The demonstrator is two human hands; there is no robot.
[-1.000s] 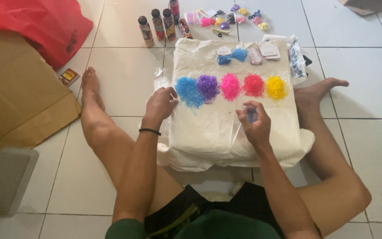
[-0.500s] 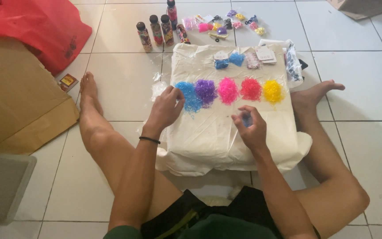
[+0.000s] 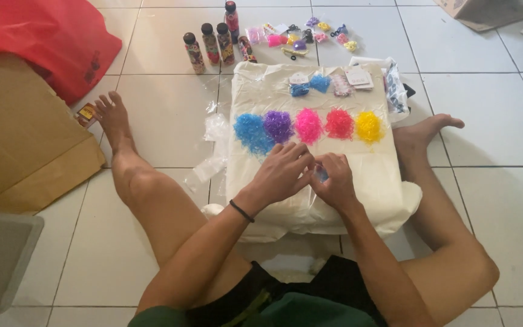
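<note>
Left hand [image 3: 281, 172] and right hand [image 3: 334, 180] pinched together on small blue elastic band [image 3: 321, 175], near cream pillow's [image 3: 310, 200] front edge. Likely light, stretchy, slippery: grip by fingertips only.

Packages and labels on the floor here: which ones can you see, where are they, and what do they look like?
Bottles: a row on the tiles beyond the cream bag, dark caps, patterned labels.
Small clear packets: right of the bottles, with colourful bits inside.
White tags: at the far edge of the cream bag.
Empty clear wrapper: on the tiles left of the bag.
Small yellow-red box: beside the brown cardboard.
</note>
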